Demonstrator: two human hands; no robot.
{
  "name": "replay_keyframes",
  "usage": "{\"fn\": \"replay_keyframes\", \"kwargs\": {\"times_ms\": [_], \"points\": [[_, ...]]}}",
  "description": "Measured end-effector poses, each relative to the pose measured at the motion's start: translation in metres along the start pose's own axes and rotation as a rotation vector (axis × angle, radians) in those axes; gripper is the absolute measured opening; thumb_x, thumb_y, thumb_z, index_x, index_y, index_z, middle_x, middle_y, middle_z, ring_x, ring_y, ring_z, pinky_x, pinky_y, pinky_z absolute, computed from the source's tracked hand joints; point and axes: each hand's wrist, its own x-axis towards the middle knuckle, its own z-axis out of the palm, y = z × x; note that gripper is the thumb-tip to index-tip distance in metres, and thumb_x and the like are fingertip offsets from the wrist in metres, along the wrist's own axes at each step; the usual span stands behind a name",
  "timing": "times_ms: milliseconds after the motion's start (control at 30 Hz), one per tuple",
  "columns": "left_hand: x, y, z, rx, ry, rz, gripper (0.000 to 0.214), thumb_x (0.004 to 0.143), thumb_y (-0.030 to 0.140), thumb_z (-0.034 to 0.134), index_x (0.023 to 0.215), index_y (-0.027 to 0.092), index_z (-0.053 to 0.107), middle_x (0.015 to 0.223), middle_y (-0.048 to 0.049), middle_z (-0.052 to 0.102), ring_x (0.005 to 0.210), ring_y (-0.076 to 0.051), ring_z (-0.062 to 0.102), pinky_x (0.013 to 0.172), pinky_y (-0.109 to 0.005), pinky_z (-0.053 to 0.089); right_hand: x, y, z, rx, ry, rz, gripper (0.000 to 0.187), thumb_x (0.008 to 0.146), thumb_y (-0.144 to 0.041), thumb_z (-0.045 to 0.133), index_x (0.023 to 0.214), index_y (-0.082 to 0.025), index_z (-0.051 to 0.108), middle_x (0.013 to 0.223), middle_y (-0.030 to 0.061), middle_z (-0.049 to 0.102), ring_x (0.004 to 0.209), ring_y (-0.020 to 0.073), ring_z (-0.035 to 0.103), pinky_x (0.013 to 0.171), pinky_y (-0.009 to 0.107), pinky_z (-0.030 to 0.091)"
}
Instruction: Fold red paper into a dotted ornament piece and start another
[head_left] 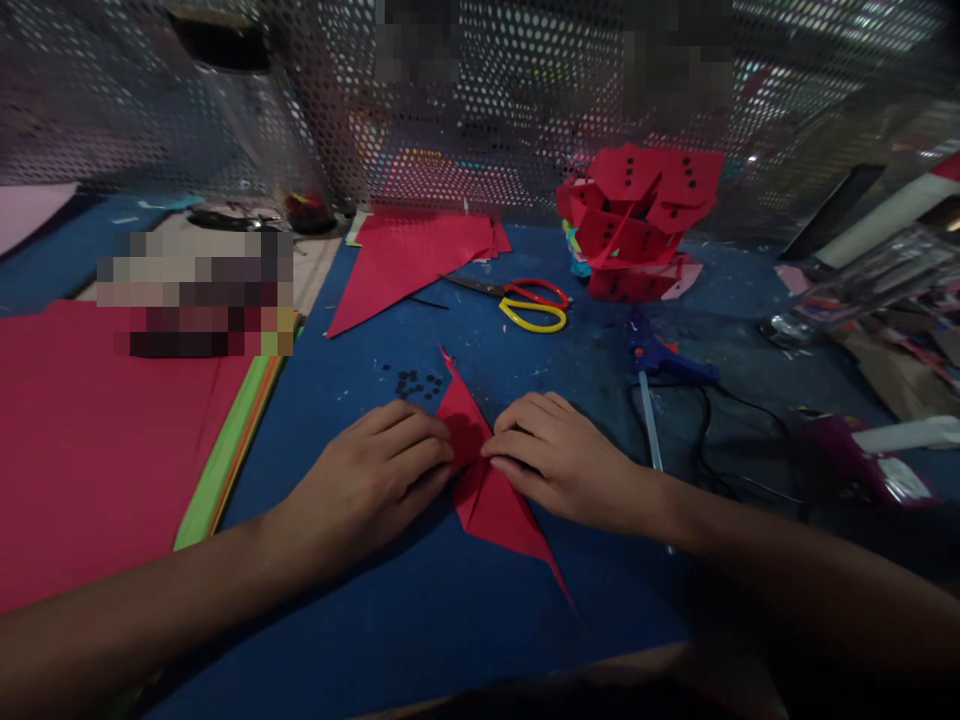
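A folded piece of red paper (pixel 499 505) lies on the blue table (pixel 315 630) in front of me, with pointed ends toward the back and toward my side. My left hand (pixel 397 460) grips its left edge, fingers curled together. On the opposite edge, my right hand (pixel 551 455) pinches the paper between fingertips and thumb. Several small black paper squares (pixel 412 384) are scattered just behind my left hand. Fingers cover part of the paper's middle.
Behind lie red paper triangles (pixel 420 245) and scissors (pixel 532 305) with red and yellow handles. Dotted red paper pieces (pixel 637 225) are piled at back right. A blue glue gun (pixel 664 358) with its cord lies right. Coloured paper sheets (pixel 97 430) are stacked left.
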Motion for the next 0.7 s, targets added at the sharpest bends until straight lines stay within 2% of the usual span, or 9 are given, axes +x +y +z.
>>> {"fn": "replay_keyframes", "kwargs": {"times_ms": [300,700], "points": [[-0.0002,0.0023,-0.0018,-0.046,-0.026,-0.141,0.011,0.099,0.017,0.059,0.091,0.017,0.067,0.091,-0.0060,0.069,0.089,-0.022,0.058,0.081,-0.038,0.048,0.0008,-0.0002,0.0018,-0.004,0.009,-0.010,0.022,0.107,-0.025,0.049,0.112,-0.018,0.069,0.110,0.0085,0.066,0.104,0.0220,0.056,0.088,0.039,0.040],[0.0020,0.0039,-0.0012,-0.059,-0.041,-0.251,0.012,0.098,0.022,0.058,0.088,0.020,0.065,0.091,-0.0045,0.069,0.091,-0.023,0.058,0.082,-0.038,0.044,0.0027,-0.0025,0.0000,0.020,-0.001,0.009,0.024,0.108,-0.026,0.047,0.108,-0.019,0.070,0.109,0.0078,0.066,0.104,0.0219,0.056,0.089,0.039,0.040]]}}
